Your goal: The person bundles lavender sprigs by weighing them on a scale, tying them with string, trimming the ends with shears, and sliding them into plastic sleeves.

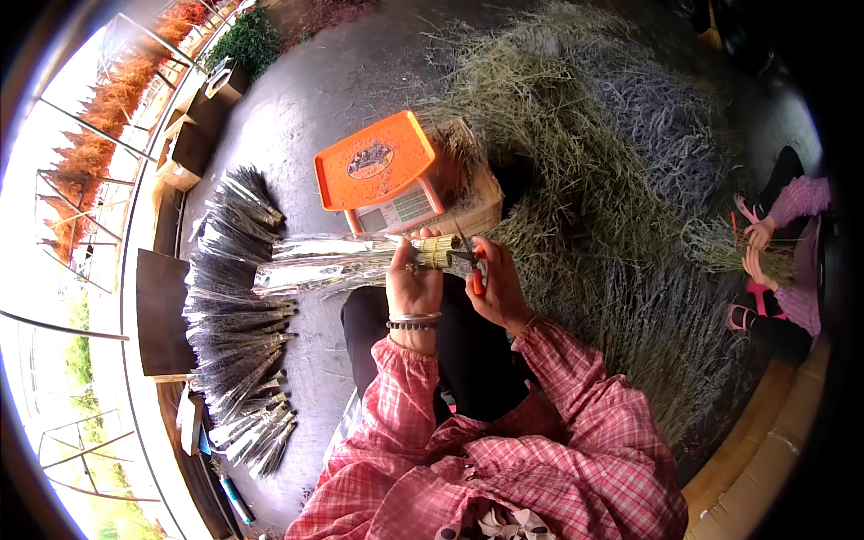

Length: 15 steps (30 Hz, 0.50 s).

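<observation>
My left hand (413, 286) is wrapped around a bundle of dried stems in clear wrapping (315, 270), close to its cut end. The bundle lies level, its wrapped part stretching to the left and its yellowish stem ends (439, 250) pointing right. In my right hand (500, 290) is a pair of scissors (478, 281) with orange-red handles. The dark blades are spread at the stem ends; whether they touch the stems I cannot tell. Bracelets circle my left wrist.
An orange-topped scale (378, 162) stands ahead, beside a cardboard box (477, 202). Many wrapped bundles (234, 333) line the floor at left. A large heap of loose dried stems (576, 162) spreads to the right. Another person's hands (759, 247) hold stems at far right.
</observation>
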Each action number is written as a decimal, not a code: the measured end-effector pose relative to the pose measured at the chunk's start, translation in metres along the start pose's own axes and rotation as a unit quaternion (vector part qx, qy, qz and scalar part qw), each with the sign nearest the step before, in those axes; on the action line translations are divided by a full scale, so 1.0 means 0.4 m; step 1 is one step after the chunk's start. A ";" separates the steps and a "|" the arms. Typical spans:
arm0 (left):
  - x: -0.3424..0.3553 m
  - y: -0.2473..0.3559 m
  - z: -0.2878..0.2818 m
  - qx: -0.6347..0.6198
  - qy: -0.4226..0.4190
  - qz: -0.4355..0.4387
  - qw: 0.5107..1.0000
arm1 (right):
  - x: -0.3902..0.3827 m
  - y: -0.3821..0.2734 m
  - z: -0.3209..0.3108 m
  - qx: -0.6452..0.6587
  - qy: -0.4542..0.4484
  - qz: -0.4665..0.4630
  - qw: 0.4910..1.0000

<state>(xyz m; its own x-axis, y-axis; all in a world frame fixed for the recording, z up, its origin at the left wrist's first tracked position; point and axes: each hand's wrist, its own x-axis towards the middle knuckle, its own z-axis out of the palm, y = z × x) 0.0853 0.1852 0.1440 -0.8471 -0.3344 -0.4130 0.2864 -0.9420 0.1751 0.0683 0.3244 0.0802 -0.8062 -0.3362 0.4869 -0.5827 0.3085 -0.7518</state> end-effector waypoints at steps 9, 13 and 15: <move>0.012 -0.024 -0.004 0.015 0.030 -0.006 0.999 | 0.022 -0.017 -0.002 -0.020 0.025 -0.022 0.999; 0.028 -0.036 -0.015 -0.015 0.054 0.006 0.998 | 0.018 -0.013 0.002 -0.011 0.022 -0.011 1.000; 0.030 -0.044 -0.013 -0.013 0.058 0.008 0.998 | 0.016 -0.006 0.003 -0.010 0.015 -0.004 1.000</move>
<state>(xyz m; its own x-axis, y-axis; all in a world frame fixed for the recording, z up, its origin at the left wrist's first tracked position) 0.0723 0.1977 0.1312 -0.7849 -0.3489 -0.5120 0.3117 -0.9366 0.1604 0.0647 0.3204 0.0846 -0.8044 -0.3112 0.5060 -0.5904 0.3235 -0.7395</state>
